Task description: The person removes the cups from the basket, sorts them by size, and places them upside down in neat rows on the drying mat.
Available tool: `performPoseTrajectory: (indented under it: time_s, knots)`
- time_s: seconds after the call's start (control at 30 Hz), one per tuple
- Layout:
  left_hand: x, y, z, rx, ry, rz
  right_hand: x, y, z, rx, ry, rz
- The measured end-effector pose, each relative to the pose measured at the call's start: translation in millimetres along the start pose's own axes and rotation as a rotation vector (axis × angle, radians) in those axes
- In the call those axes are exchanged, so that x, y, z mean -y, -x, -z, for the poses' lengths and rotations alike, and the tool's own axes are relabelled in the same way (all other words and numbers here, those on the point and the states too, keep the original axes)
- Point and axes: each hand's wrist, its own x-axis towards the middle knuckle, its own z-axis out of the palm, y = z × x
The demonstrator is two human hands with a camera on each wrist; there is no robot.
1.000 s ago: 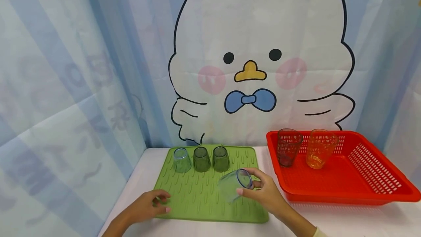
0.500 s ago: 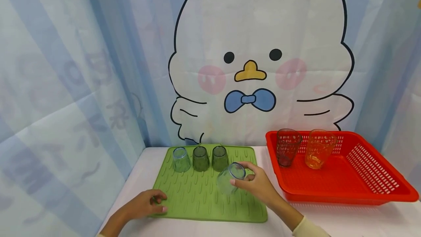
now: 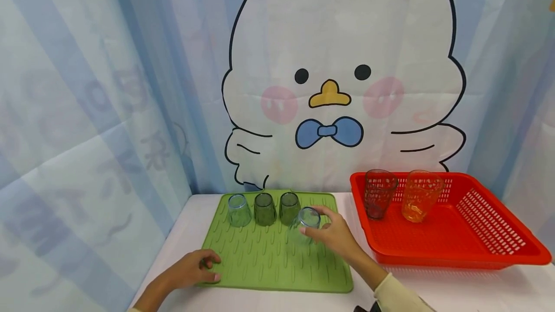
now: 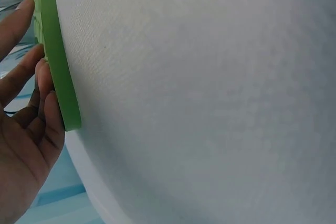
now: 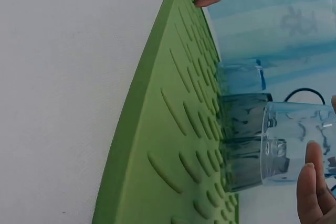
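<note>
Right now, your right hand grips a clear bluish glass between thumb and fingers. You hold it mouth down and slightly tilted, above the green mat, just in front and to the right of the row standing there. That row runs along the mat's far side: a pale blue glass at your left, a dark glass in the middle and a second dark glass nearest the one you carry, all upside down. Your left hand holds nothing, its fingers loosely bent against the mat's near left edge. To your right on the white counter sits a red basket, with a dark-tinted tumbler and an orange-looking tumbler side by side in its left part, mouths up. A curtain printed with a white bird hangs behind everything.
</note>
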Motion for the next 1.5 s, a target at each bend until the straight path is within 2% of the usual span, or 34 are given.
performPoseTrajectory:
  time_s: [0.43,0.83,1.17,1.5]
  knots:
    - [-2.4,0.9,-1.1,-0.007,0.003,-0.003,-9,-19.8,-1,-0.152,0.072,-0.011]
    - [-0.2,1.0,-0.5,0.002,0.021,0.004,-24,-38.6,1,-0.251,0.240,-0.030]
    - [1.0,0.8,-2.0,-0.018,0.011,-0.020,-34,-52.7,3,-0.253,0.179,-0.076]
    - [1.5,-1.1,-1.8,-0.008,0.005,0.005,-36,-61.2,2,-0.254,0.148,-0.100]
